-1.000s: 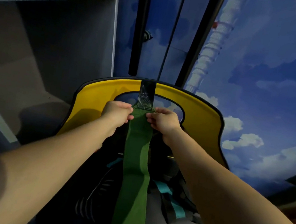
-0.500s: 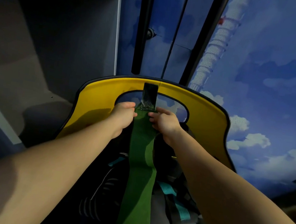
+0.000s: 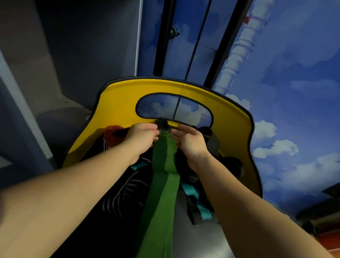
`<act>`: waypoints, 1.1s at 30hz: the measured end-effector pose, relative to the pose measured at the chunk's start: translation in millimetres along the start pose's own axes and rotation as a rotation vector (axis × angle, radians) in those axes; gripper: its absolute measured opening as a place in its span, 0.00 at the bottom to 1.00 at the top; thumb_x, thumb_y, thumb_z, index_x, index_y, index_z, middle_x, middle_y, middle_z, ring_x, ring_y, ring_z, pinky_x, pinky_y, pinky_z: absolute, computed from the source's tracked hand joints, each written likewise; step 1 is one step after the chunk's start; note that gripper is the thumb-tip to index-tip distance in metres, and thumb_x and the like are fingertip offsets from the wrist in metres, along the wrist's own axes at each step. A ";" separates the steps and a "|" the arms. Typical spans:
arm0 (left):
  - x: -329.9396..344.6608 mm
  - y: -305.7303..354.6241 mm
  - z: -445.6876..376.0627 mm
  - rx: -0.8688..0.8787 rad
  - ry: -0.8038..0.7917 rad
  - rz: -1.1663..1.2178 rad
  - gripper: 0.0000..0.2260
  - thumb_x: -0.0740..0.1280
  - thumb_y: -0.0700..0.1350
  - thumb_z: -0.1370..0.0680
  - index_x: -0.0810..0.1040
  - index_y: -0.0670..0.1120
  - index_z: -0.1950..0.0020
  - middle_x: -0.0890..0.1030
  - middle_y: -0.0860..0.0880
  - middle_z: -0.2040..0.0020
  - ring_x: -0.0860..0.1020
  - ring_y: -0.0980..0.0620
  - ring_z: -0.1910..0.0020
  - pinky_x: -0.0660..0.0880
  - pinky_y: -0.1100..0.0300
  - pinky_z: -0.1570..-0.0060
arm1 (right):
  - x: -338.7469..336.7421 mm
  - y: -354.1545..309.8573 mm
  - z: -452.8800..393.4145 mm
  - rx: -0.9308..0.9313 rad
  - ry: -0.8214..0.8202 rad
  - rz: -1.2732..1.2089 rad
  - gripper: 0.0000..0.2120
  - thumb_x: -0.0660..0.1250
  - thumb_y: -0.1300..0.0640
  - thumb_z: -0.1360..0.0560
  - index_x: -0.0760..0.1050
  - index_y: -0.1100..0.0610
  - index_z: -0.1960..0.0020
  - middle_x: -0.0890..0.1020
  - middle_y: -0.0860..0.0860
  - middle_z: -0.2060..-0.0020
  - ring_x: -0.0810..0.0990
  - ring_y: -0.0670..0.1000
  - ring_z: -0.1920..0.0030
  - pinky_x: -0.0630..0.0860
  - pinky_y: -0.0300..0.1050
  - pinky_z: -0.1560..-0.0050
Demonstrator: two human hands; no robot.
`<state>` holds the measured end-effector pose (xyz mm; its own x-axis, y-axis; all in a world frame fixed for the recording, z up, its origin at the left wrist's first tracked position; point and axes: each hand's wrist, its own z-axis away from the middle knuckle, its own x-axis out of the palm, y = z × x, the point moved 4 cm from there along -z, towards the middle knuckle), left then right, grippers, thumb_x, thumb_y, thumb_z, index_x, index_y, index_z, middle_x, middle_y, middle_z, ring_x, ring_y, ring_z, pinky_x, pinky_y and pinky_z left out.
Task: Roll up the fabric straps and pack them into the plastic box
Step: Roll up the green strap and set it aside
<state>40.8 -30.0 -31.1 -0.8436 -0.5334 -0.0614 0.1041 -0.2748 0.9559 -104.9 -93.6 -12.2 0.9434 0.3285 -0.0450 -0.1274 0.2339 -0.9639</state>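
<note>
Now the left hand (image 3: 141,134) and right hand (image 3: 189,142) have lowered the green strap (image 3: 162,190) end, both still pinching it; rolling has barely started.

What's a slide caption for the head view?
Both hands, left hand and right hand, pinch the far end of a green fabric strap at a yellow chair back.

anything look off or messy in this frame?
Somewhat. The green strap is not rolled; it runs flat from both hands down out of frame. Beneath it, teal-and-black straps and a striped strap lie in a loose tangle on the yellow-backed chair. No plastic box is visible.
</note>
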 end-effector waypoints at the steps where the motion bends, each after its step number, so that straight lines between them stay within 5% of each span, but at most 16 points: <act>1: -1.3 -2.0 8.8 0.001 0.002 -0.003 0.11 0.66 0.38 0.19 0.79 0.45 0.37 0.84 0.45 0.44 0.83 0.48 0.47 0.79 0.54 0.49 | -0.4 0.6 9.9 -0.002 0.002 -0.005 0.18 0.60 0.69 0.20 0.73 0.63 0.31 0.84 0.57 0.44 0.82 0.51 0.45 0.76 0.41 0.48; 7: -9.6 -19.7 70.2 -0.004 -0.009 -0.039 0.12 0.66 0.37 0.20 0.80 0.43 0.38 0.84 0.45 0.47 0.82 0.50 0.58 0.75 0.59 0.60 | -1.4 16.1 77.9 0.009 -0.011 0.025 0.20 0.63 0.68 0.21 0.72 0.63 0.30 0.82 0.57 0.40 0.80 0.53 0.39 0.73 0.49 0.34; 15: -31.5 -73.3 157.9 -0.063 -0.005 -0.085 0.10 0.64 0.37 0.20 0.82 0.47 0.44 0.85 0.48 0.51 0.83 0.50 0.54 0.78 0.56 0.51 | -13.2 71.5 169.5 0.042 0.052 0.173 0.14 0.67 0.63 0.22 0.78 0.57 0.38 0.83 0.51 0.54 0.80 0.48 0.57 0.74 0.39 0.60; 22: -44.5 -145.6 204.2 -0.172 0.018 -0.316 0.05 0.71 0.43 0.24 0.84 0.53 0.53 0.86 0.48 0.50 0.83 0.47 0.50 0.82 0.52 0.46 | -29.8 139.7 225.8 0.087 0.098 0.402 0.10 0.65 0.60 0.22 0.80 0.53 0.42 0.83 0.50 0.54 0.80 0.48 0.59 0.74 0.41 0.60; 27: -46.3 -169.6 220.6 -0.180 0.024 -0.559 0.15 0.73 0.46 0.22 0.81 0.47 0.35 0.84 0.48 0.41 0.82 0.47 0.44 0.75 0.60 0.49 | -32.5 162.0 244.5 0.116 0.057 0.610 0.17 0.63 0.61 0.23 0.79 0.55 0.36 0.83 0.51 0.47 0.81 0.53 0.46 0.73 0.41 0.51; 33: -42.2 -174.1 230.4 -0.071 0.059 -0.698 0.12 0.74 0.46 0.23 0.83 0.50 0.40 0.86 0.51 0.48 0.82 0.49 0.49 0.78 0.59 0.51 | -32.1 174.6 247.7 0.054 0.102 0.816 0.18 0.68 0.55 0.24 0.79 0.57 0.35 0.80 0.57 0.42 0.76 0.55 0.40 0.68 0.39 0.44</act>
<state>-63.1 224.7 -128.8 -0.6963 -0.2554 -0.6708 -0.4152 -0.6190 0.6666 -233.3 163.3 -114.0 0.5709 0.3304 -0.7516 -0.7969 0.0024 -0.6042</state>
